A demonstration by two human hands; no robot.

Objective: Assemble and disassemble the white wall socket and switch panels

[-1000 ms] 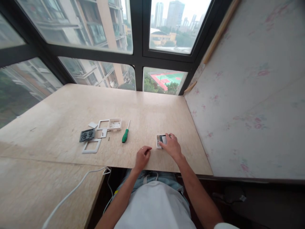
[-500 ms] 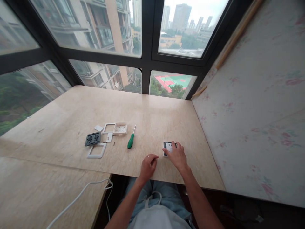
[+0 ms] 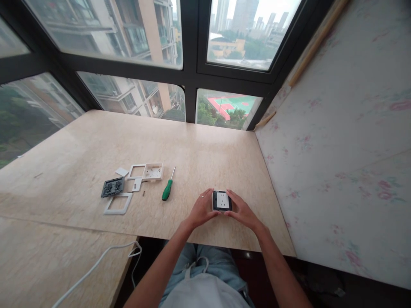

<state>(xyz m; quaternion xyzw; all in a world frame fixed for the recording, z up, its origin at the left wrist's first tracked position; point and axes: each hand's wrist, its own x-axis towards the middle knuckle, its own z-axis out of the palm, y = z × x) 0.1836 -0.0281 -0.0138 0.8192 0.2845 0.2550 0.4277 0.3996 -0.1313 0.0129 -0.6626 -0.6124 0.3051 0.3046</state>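
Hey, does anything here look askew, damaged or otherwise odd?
By the window frame, a brown strip along the wallpaper looks ragged, perhaps where an edge peeled. On the counter, a dark grey socket plate lies askew, apparently overlapping a white frame. The wall socket between the left hand and right hand looks undamaged.

Sides of socket (image 3: 222,200) partly hidden by fingers (image 3: 233,195), white cable (image 3: 122,245) cut off below, tiny piece (image 3: 143,193) perhaps a screw

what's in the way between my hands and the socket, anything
Nothing visible. The left hand and right hand are at the socket's two sides, with no other object between. The green screwdriver lies apart, off to the left.
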